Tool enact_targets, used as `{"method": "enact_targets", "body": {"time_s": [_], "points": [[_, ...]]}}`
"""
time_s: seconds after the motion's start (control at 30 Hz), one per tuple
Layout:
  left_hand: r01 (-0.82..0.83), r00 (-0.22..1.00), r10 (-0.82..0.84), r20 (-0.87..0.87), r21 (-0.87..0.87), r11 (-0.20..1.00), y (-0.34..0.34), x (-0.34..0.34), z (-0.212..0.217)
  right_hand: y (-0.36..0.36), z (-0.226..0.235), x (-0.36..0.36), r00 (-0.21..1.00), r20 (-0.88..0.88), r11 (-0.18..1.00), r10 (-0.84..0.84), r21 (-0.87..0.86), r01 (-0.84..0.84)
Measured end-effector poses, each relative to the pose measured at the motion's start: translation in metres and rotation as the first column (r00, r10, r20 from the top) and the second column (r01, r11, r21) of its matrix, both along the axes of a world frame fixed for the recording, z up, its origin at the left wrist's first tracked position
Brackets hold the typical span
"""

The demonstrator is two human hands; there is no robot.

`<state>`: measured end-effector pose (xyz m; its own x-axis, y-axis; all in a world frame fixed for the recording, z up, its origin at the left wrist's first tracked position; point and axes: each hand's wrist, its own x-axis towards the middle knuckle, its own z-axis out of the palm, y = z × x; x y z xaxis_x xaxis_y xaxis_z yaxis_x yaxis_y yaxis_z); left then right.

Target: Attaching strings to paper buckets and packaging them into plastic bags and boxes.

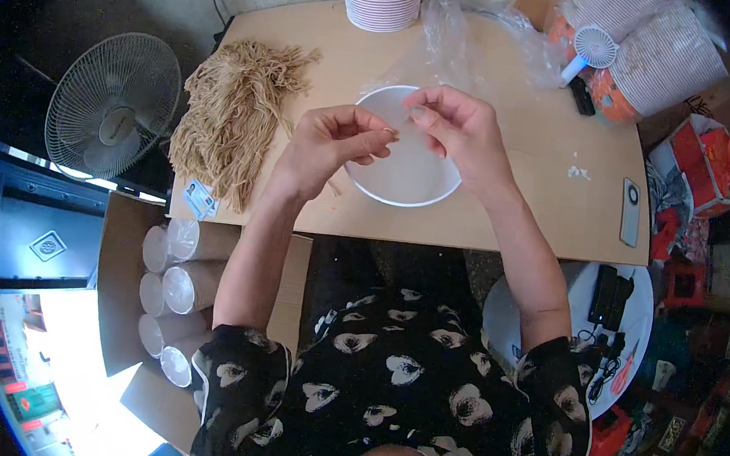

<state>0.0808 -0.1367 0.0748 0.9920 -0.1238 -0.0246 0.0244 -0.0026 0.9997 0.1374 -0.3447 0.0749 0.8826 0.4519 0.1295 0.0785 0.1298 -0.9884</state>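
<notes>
My left hand (335,145) and my right hand (462,134) are raised over a round white bowl (401,204) near the front of the table. On each hand the thumb and fingers are pinched together, and the fingertips of the two hands nearly meet. Whatever lies between them is too small to make out. The bowl's pale inside is partly hidden behind my hands. Left of my left hand, a heap of beige strings (237,115) covers the table, with loose ends reaching toward the bowl.
A stack of pink-striped paper tubs (381,2) stands at the back, beside clear plastic bags (448,37). More stacks (670,59), a small handheld fan (591,50) and a phone (630,213) are at right. A large fan (116,105) and a carton of wrapped cups (189,290) are at left.
</notes>
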Motion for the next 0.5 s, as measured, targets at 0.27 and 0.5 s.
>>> {"method": "enact_targets", "body": {"time_s": [0.27,0.5], "points": [[0.013,0.994,-0.031,-0.108,-0.162,0.987,0.002,0.002,-0.005,0.003,0.002,-0.030,0.798,0.574,0.937,-0.185,-0.142,0.320],[0.024,0.992,-0.046,-0.118,-0.179,0.984,0.001,0.002,0.000,-0.006,-0.005,-0.030,0.841,0.474,0.942,-0.262,-0.064,0.329]]}}
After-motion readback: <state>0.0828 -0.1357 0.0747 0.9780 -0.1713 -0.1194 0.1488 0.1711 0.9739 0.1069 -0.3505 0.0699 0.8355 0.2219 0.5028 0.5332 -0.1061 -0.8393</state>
